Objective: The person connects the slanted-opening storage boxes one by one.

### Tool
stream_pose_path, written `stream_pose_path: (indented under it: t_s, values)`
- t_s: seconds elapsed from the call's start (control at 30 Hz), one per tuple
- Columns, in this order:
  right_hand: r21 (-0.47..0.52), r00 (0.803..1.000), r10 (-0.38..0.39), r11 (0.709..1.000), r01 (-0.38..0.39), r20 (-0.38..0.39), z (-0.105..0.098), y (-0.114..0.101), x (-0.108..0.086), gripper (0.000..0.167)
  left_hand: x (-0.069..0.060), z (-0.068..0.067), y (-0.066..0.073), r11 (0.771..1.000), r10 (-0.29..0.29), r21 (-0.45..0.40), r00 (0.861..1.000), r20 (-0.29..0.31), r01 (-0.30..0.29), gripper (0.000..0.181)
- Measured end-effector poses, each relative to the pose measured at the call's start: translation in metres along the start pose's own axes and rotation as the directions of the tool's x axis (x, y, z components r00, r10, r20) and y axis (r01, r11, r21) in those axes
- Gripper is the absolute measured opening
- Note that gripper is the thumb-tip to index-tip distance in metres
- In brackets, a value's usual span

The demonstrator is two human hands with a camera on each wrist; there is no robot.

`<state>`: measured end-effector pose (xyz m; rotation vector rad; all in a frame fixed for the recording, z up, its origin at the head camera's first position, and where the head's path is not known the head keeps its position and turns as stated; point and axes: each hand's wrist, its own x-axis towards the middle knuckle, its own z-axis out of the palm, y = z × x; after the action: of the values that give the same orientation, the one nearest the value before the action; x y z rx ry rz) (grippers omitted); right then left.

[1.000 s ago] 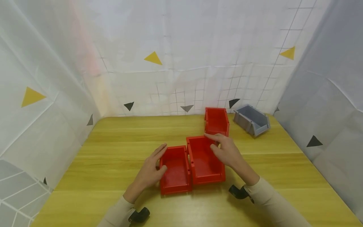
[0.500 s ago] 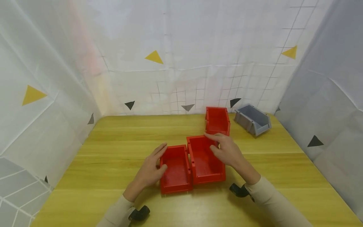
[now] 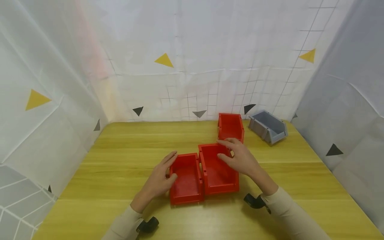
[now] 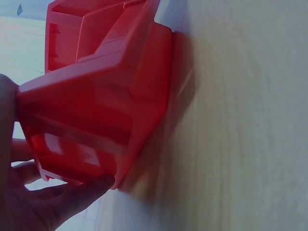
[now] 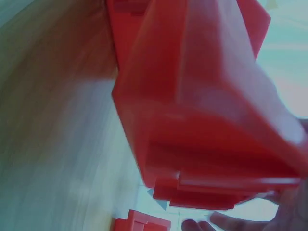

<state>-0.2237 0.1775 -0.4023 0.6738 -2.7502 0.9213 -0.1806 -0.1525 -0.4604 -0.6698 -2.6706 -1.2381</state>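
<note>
Two red storage bins stand side by side on the wooden table, a smaller left bin point(image 3: 186, 178) and a larger right bin point(image 3: 217, 173). My left hand point(image 3: 157, 181) holds the left bin at its left side, the thumb at the rim and the fingers around the far corner. In the left wrist view, the fingers point(image 4: 72, 197) lie against that bin's outer wall. Over the right bin's far right corner is my right hand point(image 3: 240, 158), its fingers extended and the thumb above the bin's inside. Its fingertips point(image 5: 224, 221) show below the red wall in the right wrist view.
A third red bin point(image 3: 230, 126) stands behind the right bin, close to my right fingers. Farther right sits a grey bin point(image 3: 267, 126), turned at an angle. White sheeting point(image 3: 192, 50) hangs along the table's back and sides.
My right hand's fingers have spread and its thumb has shifted left over the larger bin's inside. The left hand and the bins stay where they were; the head view shifts slightly.
</note>
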Motion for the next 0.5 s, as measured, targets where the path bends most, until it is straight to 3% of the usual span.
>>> stream_pose_path:
  t_s: [0.2, 0.33, 0.5]
  values:
    - [-0.069, 0.995, -0.044, 0.996, 0.05, 0.089, 0.001, -0.018, -0.005, 0.086, 0.0, 0.0, 0.0, 1.0, 0.0, 0.01, 1.0, -0.001, 0.0, 0.072]
    - [-0.113, 0.983, -0.095, 0.987, 0.114, 0.154, 0.005, -0.025, -0.007, 0.093, 0.0, 0.001, 0.0, 1.0, 0.002, 0.012, 1.0, -0.001, -0.002, 0.072]
    - [-0.163, 0.979, -0.116, 0.976, 0.143, 0.169, 0.01, -0.028, -0.007, 0.102, 0.0, 0.001, 0.0, 1.0, 0.008, 0.017, 1.0, -0.005, -0.008, 0.072]
